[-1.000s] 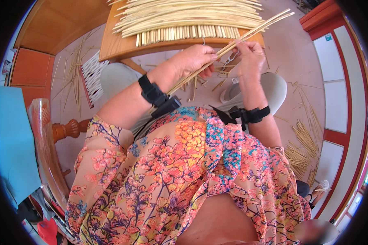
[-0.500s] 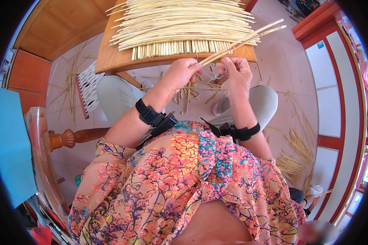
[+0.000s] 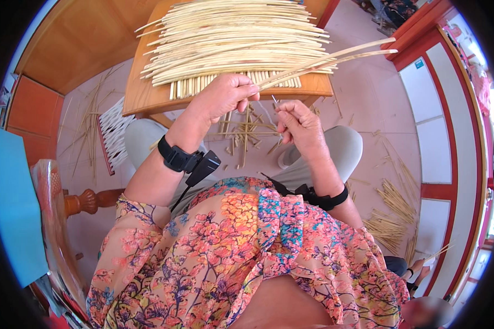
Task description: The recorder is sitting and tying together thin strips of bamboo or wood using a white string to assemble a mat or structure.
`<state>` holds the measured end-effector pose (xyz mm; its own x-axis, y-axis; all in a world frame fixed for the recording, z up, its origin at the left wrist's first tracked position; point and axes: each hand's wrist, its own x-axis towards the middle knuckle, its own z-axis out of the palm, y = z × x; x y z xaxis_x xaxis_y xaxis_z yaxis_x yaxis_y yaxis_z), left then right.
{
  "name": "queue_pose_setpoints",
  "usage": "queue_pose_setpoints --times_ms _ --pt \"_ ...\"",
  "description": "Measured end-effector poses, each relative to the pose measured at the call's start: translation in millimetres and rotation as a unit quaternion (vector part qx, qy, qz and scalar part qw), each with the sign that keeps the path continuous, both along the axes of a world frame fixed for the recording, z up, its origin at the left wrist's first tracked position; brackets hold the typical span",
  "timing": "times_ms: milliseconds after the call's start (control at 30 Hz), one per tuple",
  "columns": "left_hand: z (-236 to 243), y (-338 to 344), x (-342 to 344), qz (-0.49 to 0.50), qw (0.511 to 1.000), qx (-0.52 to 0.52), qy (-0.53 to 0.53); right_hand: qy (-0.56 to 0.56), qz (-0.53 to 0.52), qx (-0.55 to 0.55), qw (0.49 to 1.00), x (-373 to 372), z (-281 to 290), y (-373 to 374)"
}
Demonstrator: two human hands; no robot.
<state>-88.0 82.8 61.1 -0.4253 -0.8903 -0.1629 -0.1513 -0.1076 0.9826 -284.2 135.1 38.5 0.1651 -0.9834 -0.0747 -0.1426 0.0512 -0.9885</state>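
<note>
My left hand [image 3: 229, 94] pinches the near ends of two pale, dried stalks [image 3: 326, 60], which reach out to the right over the table corner. Below and to the right of it is my right hand [image 3: 301, 125], its fingers closed around a thin needle [image 3: 275, 100] whose tip points up toward the stalks. A small gap separates the two hands. Beyond them, a layer of long pale stalks [image 3: 239, 41] lies side by side on the wooden table [image 3: 140, 90], over a row of shorter stalks set crosswise. Any thread at the needle is too fine to make out.
Cut stalk pieces [image 3: 247, 134] lie on the floor between my knees. More stalks are bundled at the right [image 3: 387, 225] and loose at the left beside a white lattice rack [image 3: 112, 134]. A wooden chair arm [image 3: 93, 202] stands to my left. Another person's hand [image 3: 420, 268] shows at lower right.
My right hand has dropped down and away from the stalks, and the needle now shows. The left hand has shifted slightly left, still holding the two stalks. The view has tilted a little.
</note>
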Motion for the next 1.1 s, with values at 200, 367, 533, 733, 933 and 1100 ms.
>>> queue_pose_setpoints --times_ms 200,367,533,733,933,1100 --pt "-12 4 3 -0.007 0.999 0.021 0.04 0.029 -0.007 -0.022 0.999 9 2 3" --pt "-19 7 7 -0.009 0.998 0.047 0.038 0.035 -0.017 -0.007 0.999 13 -1 4" --pt "-24 8 6 -0.015 0.998 0.047 0.032 0.03 -0.018 -0.01 0.999 12 -6 6" --pt "-24 11 5 -0.017 0.998 0.039 0.041 0.024 -0.025 -0.002 0.999 14 -6 8" --pt "-27 11 6 -0.016 0.998 0.04 0.034 0.016 -0.026 0.001 1.0 13 -7 8" --pt "-23 13 4 -0.005 0.998 0.045 0.035 0.016 -0.028 0.003 0.999 13 -9 8"
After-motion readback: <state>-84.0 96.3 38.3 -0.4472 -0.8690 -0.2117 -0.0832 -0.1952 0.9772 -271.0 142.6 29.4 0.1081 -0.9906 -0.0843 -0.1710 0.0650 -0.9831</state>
